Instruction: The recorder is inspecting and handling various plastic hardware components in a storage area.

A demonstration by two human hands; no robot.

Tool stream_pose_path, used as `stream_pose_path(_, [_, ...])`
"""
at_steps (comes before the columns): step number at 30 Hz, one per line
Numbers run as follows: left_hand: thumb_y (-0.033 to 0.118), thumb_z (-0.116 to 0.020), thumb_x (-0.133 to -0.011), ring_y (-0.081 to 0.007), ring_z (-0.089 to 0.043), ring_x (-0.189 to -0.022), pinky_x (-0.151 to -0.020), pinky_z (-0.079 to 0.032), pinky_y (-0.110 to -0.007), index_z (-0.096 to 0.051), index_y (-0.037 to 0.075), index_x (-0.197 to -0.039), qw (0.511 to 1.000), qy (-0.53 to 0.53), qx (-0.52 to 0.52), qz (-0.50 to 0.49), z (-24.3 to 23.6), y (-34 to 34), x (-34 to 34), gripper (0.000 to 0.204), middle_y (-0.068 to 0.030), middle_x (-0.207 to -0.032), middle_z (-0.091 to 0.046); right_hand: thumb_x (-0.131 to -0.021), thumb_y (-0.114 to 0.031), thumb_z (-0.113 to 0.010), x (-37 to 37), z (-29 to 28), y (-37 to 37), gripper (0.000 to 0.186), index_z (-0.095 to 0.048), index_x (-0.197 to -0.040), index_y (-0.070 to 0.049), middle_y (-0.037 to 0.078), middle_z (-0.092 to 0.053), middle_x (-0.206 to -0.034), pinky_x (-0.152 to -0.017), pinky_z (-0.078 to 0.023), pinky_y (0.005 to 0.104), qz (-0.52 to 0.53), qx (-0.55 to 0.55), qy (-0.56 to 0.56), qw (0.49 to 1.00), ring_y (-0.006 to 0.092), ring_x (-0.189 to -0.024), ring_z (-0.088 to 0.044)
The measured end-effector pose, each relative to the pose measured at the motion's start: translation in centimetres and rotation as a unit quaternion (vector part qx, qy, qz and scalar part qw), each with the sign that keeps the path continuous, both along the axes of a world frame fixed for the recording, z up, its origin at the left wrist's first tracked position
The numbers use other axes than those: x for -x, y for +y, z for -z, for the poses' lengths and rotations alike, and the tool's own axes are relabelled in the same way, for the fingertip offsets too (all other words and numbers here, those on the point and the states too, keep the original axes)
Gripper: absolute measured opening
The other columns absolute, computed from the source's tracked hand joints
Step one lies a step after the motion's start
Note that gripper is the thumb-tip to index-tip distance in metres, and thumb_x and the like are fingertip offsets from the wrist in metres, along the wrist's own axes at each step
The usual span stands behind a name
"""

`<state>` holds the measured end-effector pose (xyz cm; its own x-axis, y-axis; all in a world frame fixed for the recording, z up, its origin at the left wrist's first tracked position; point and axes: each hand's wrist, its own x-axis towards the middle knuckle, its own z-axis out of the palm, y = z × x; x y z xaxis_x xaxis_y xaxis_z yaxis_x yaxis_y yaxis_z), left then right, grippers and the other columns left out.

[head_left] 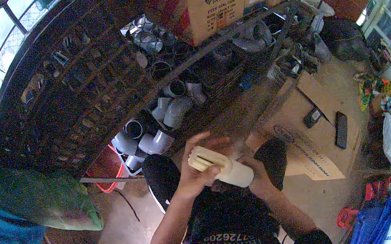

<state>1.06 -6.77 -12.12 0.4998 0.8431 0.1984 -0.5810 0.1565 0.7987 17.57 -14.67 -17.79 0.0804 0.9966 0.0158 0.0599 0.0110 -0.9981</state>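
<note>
A cream-coloured plastic part [234, 172] is held up in front of my body, one end slotted, the other a smooth rounded cylinder. My left hand [194, 170] grips its slotted end, thumb across the near side, some fingers stretched out beyond it. At the cylindrical end is my right hand [258, 176], closed round its far right side; its fingers are mostly hidden behind the part. My dark-clothed knees lie on either side of the hands.
Grey pipe elbows [177, 112] fill a rack ahead, near a red basket [107, 179]. Cardboard boxes [217, 3] stand above. On flattened cardboard [308, 157] to the right lie a dark handheld device [341, 129] and a smaller dark item [312, 118]. A green sack [39, 198] is left.
</note>
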Motion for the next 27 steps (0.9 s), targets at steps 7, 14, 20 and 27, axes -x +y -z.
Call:
stream_pose_path(7, [0.030,-0.073,-0.069,-0.0252,-0.047,-0.111,-0.091,-0.041,-0.038,-0.028,0.006,-0.128,0.999,0.013,0.050,0.002,2.4,-0.2,-0.6,0.078,-0.0165,-0.123,-0.044,-0.086,-0.022,-0.049,0.8,-0.3,-1.0,0.031,-0.052,-0.111,-0.002,0.008,-0.059,-0.103,-0.085,-0.043,0.0285,0.005,0.068,0.255,0.965,0.0161,-0.097,-0.056])
stream_pose_path(14, [0.029,-0.063,-0.079,-0.0237,-0.038,-0.118,-0.097,-0.035,-0.040,-0.028,0.005,-0.127,0.995,0.052,-0.085,-0.013,2.2,-0.6,-1.5,0.064,-0.0127,-0.128,-0.037,-0.090,-0.032,-0.042,0.5,0.7,-1.3,0.042,-0.045,-0.120,-0.003,0.008,-0.057,-0.112,-0.089,-0.044,0.0317,0.008,0.110,0.330,0.937,0.0188,-0.099,-0.057])
stream_pose_path(20, [0.016,-0.056,-0.084,-0.0220,-0.052,-0.102,-0.084,-0.045,-0.035,-0.029,0.004,-0.124,0.988,0.066,0.136,0.005,0.7,-0.8,-2.5,0.049,-0.0146,-0.115,-0.048,-0.090,-0.031,-0.043,0.1,0.3,-1.6,0.040,-0.046,-0.120,-0.004,0.007,-0.056,-0.113,-0.090,-0.043,0.0340,-0.037,0.091,0.387,0.917,0.0180,-0.102,-0.056])
stream_pose_path(27, [0.014,-0.051,-0.088,-0.0221,-0.058,-0.086,-0.069,-0.051,-0.033,-0.031,0.008,-0.123,0.994,0.099,-0.020,-0.034,1.9,-0.7,-2.6,0.041,-0.0119,-0.112,-0.049,-0.088,-0.025,-0.048,0.5,0.0,-2.1,0.032,-0.052,-0.114,-0.007,0.006,-0.059,-0.108,-0.086,-0.046,0.0328,0.074,0.127,0.345,0.927,0.0166,-0.098,-0.057])
